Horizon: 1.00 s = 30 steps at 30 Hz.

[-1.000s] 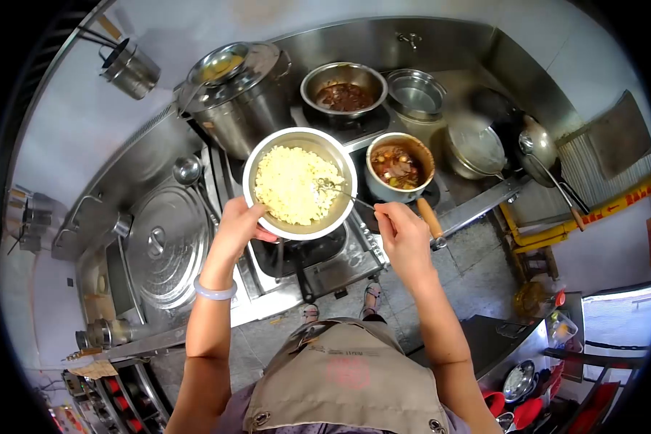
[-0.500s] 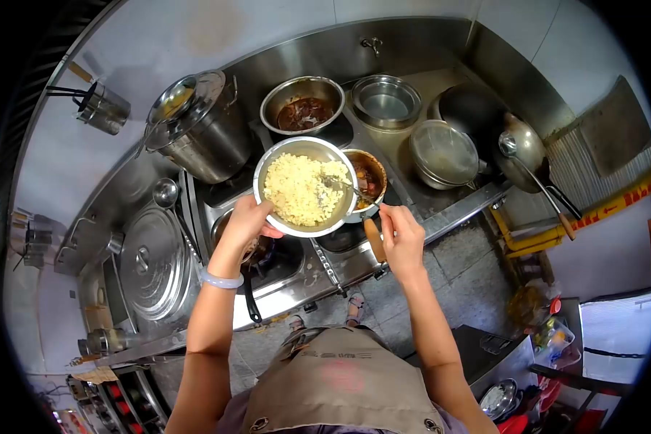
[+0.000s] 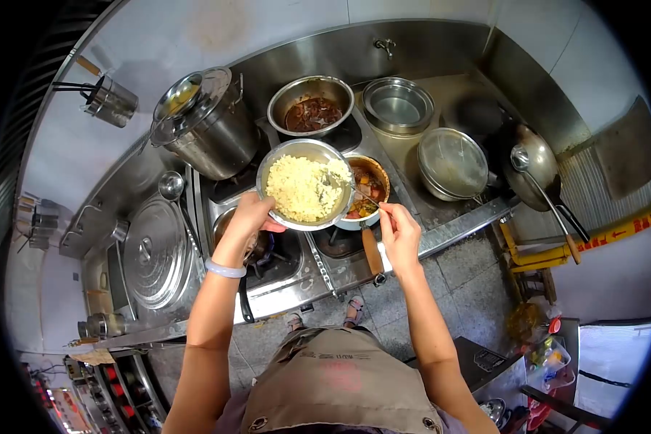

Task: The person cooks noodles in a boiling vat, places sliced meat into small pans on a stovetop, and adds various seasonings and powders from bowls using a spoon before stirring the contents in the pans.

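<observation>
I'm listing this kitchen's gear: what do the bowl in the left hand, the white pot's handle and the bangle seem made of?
Bowl: metal, probably stainless steel, from its grey sheen and bright rim.
Handle: likely wood, smooth; it is orange-brown and not shiny like metal.
Bangle: smooth, pale lilac; stone, glass or plastic, I can't tell.

Pale yellow crumbly food (image 3: 301,189) fills the round silver metal bowl (image 3: 265,173). Brown apron (image 3: 340,390) bears a faded pink print. Long pot handle (image 3: 371,252): orange-brown wood. Yellow barrier strip (image 3: 618,233), far right: red markings. Smooth ring bracelet (image 3: 226,270): pale lavender.
</observation>
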### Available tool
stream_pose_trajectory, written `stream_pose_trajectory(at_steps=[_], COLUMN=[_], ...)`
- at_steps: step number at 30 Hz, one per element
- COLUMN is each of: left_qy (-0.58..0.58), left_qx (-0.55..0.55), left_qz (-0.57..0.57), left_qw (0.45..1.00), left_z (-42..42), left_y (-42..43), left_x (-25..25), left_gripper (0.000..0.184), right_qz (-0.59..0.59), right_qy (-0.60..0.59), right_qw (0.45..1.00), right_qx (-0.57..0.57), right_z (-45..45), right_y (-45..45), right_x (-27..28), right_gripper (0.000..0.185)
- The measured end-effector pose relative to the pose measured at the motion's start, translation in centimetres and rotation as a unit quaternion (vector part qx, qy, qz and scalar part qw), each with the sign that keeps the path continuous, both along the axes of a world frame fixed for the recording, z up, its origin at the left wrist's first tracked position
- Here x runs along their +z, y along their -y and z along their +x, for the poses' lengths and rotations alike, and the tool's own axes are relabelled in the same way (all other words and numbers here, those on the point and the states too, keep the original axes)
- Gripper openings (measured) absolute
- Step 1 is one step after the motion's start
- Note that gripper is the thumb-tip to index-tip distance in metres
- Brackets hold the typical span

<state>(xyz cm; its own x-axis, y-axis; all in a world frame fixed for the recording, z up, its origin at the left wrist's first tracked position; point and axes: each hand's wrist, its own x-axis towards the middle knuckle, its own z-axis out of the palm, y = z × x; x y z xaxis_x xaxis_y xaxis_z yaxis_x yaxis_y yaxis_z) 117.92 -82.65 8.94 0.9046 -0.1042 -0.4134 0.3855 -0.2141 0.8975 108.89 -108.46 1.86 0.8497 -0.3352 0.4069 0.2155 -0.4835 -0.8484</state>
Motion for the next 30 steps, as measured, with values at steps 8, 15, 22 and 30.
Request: stream_pose_trajectory(at_steps=[8,15,22,30], left_qy=[-0.014,-0.019,-0.011,-0.017], left_qx=[0.004,0.007,0.016,0.016], left_qz=[0.0,-0.005,-0.006,0.031], left_qw=[1.0,1.0,1.0,0.999], left_z=[0.3,0.3,0.2,-0.1], left_y=[0.2,0.4,0.0,-1.7], left_x=[-0.1,0.1,0.2,0.7], left_gripper=[0.033,0.033,0.032,0.033], right_qz=[-0.012,0.004,0.0,0.115], right_qy=[0.014,0.018,-0.014,-0.023], right_qw=[1.0,1.0,1.0,0.992], right_qx=[0.006,0.015,0.011,-0.04], right_z=[0.4,0.8,0.8,0.4], right_y=[0.5,0.2,0.3,0.5], right_x=[-0.4,-0.3,-0.6,-1.3], right_gripper=[0.01,0.009,0.01,0.01])
